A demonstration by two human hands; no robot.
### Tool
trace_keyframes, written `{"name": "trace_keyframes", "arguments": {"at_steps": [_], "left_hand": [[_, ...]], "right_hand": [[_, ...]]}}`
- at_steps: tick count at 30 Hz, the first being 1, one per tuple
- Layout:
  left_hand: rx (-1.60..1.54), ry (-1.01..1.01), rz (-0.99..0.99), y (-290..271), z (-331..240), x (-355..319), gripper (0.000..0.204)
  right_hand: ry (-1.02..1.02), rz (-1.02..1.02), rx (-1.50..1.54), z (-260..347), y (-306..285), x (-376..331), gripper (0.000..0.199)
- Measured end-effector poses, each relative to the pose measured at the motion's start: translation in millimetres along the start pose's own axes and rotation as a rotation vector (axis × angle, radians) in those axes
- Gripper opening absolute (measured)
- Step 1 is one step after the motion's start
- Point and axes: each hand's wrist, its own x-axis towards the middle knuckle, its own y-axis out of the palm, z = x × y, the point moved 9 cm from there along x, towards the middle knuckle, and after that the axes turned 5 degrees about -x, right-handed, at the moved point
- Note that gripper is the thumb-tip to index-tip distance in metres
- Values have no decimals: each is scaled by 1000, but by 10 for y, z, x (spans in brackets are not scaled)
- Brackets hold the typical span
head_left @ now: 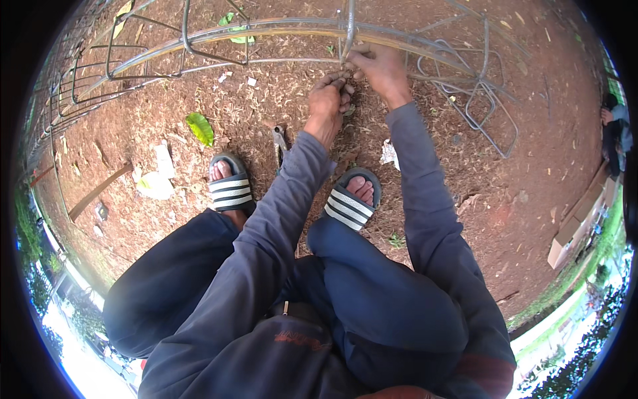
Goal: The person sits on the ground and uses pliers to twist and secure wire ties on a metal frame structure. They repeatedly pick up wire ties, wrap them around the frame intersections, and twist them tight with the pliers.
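A: Where's the edge, and where's the room?
B: The long cage of thin grey-and-brown metal rods runs sideways at the hands' far side. Red-brown dirt spreads wide to the right of the hands. It also lies between them and two dark sandals with white stripes.
A: What are the hands doing?
B: The left hand and right hand are close together, fingers bent, by the cage's near rod. I can't tell what they pinch.
A: What's around them?
B: Bent loops of grey metal are right of the right hand. A grey metal hand tool lies left of the left hand, nearer the body. Further left is a smooth green leaf.
A: How does the dirt look?
B: Rough, with dry, pale bits all over.
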Motion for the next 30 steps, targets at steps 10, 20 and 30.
{"name": "trace_keyframes", "arguments": {"at_steps": [10,20,30], "left_hand": [[40,-43,63,-23,-54,-49,19],[1396,720,160,200,-953,-477,20],[1749,1052,572,669,-1447,-207,30]], "right_hand": [[24,-31,98,-322,165,-291,19],[-127,-321,104,-575,293,-333,19],[-65,-164,461,-713,449,-218,15]]}}
